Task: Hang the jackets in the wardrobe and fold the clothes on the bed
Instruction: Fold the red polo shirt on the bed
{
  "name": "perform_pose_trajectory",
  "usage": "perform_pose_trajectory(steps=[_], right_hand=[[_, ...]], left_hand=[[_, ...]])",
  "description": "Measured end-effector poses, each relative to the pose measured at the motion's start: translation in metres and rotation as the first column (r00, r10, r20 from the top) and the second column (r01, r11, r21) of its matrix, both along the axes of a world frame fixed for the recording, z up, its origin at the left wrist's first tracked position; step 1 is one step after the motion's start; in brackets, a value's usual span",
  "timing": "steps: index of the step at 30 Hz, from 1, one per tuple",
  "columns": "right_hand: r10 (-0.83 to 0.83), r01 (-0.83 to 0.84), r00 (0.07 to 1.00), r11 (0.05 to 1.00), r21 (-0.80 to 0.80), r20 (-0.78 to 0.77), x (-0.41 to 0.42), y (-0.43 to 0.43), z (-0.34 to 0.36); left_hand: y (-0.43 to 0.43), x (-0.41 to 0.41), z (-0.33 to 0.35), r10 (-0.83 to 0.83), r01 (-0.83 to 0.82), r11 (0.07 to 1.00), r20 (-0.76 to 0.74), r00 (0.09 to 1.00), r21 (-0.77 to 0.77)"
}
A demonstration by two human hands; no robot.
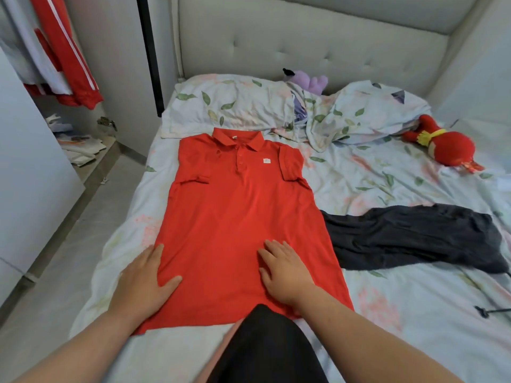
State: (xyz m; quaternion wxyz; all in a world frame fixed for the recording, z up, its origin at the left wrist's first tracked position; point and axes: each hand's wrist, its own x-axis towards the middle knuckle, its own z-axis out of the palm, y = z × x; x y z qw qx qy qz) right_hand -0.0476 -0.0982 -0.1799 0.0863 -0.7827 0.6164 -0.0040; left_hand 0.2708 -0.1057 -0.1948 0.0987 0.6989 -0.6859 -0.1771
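Dark-clad leg (265,349) is leaning at the bed (401,313) edge. Both hands are lying flat, fingers spread: left hand (143,277) on the left side edge of the red polo shirt (237,205), right hand (284,275) near its hem. Shirt is lying face-up on the bed, sleeves tucked in. It's looking light, limp and crease-prone, so I'd be pinching the hem corners or side seams

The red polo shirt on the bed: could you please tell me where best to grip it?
Probably its two hem corners, from your side: the red polo shirt lies flat, collar away, hem nearest, and the left hand and right hand rest flat there.
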Motion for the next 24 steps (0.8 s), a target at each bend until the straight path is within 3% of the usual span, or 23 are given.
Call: perform_pose_trajectory(steps=[3, 6, 8, 11, 13, 16, 20, 22, 24], right_hand=[[-0.304, 0.326, 0.940, 0.933, -0.150, 0.155, -0.040, 0.044, 0.013], [-0.635, 0.646, 0.754, 0.764, -0.011, 0.165, -0.074, 0.087, 0.017], [-0.718, 0.716, 0.675, 0.693, 0.083, 0.167, -0.088, 0.104, 0.018], [-0.764, 0.717, 0.540, 0.637, 0.283, 0.352, -0.096, 0.110, 0.031], [-0.767, 0.684, 0.435, 0.622, 0.382, 0.472, -0.098, 0.112, 0.044], [-0.702, 0.589, 0.212, 0.647, 0.484, 0.680, -0.097, 0.114, 0.071], [-0.611, 0.528, 0.011, 0.676, 0.514, 0.792, -0.103, 0.110, 0.107], [-0.552, 0.481, -0.013, 0.727, 0.489, 0.834, -0.108, 0.108, 0.121], [-0.484, 0.455, 0.053, 0.790, 0.411, 0.873, -0.110, 0.104, 0.133]], left_hand=[[0.028, 0.006, 0.012, 0.250, -0.251, 0.968, -0.122, 0.961, 0.008], [0.049, 0.016, 0.019, 0.344, -0.325, 0.935, -0.132, 0.930, 0.144], [0.054, 0.020, 0.020, 0.302, -0.276, 0.944, -0.131, 0.944, 0.183], [0.053, 0.018, 0.030, 0.284, -0.264, 0.957, -0.211, 0.935, 0.118], [0.050, 0.017, 0.041, 0.334, -0.319, 0.942, -0.327, 0.884, 0.101], [0.044, 0.018, 0.062, 0.438, -0.415, 0.888, -0.640, 0.631, 0.198], [0.034, 0.024, 0.100, 0.356, -0.460, 0.865, -0.892, 0.279, 0.202], [0.028, 0.031, 0.119, 0.322, -0.458, 0.851, -0.944, 0.068, 0.257], [0.022, 0.039, 0.137, 0.297, -0.402, 0.851, -0.941, -0.162, 0.337]])
